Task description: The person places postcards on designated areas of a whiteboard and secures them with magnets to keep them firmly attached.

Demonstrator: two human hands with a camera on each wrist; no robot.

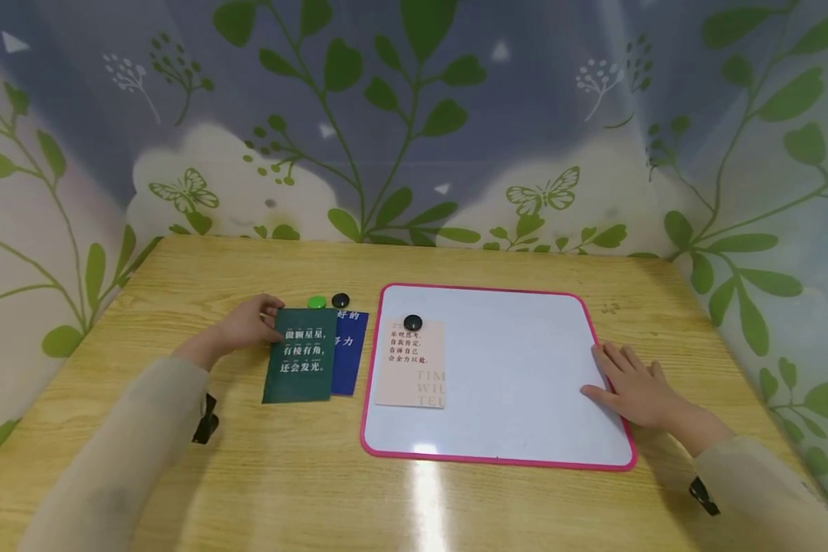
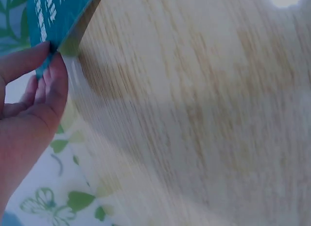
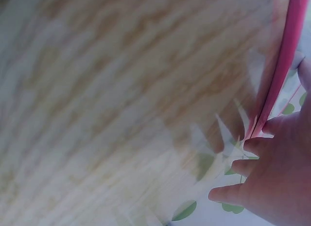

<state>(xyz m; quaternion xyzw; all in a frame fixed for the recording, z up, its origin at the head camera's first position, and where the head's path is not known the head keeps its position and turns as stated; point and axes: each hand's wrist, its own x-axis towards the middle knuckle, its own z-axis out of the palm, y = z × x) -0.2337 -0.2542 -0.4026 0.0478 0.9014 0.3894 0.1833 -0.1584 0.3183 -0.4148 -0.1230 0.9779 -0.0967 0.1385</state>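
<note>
My left hand (image 1: 250, 320) pinches the left edge of a dark green card (image 1: 300, 376) printed with white characters. In the left wrist view, thumb and fingers meet on that card (image 2: 60, 17) at its edge. The green card overlaps a blue card (image 1: 349, 360). With fingers spread, my right hand (image 1: 638, 387) rests on the right edge of a pink-rimmed whiteboard (image 1: 524, 368). On the board's left part lies a pale pink card (image 1: 407, 383), a round black magnet (image 1: 412, 323) at its top. The right wrist view shows the pink rim (image 3: 284, 56) beside the straight fingers.
A green magnet (image 1: 317, 303) and another black magnet (image 1: 341, 300) sit just behind the cards. Everything lies on a wood-grain table (image 1: 303, 475). Behind it hangs a leaf-patterned backdrop (image 1: 414, 153), which also rises at both sides.
</note>
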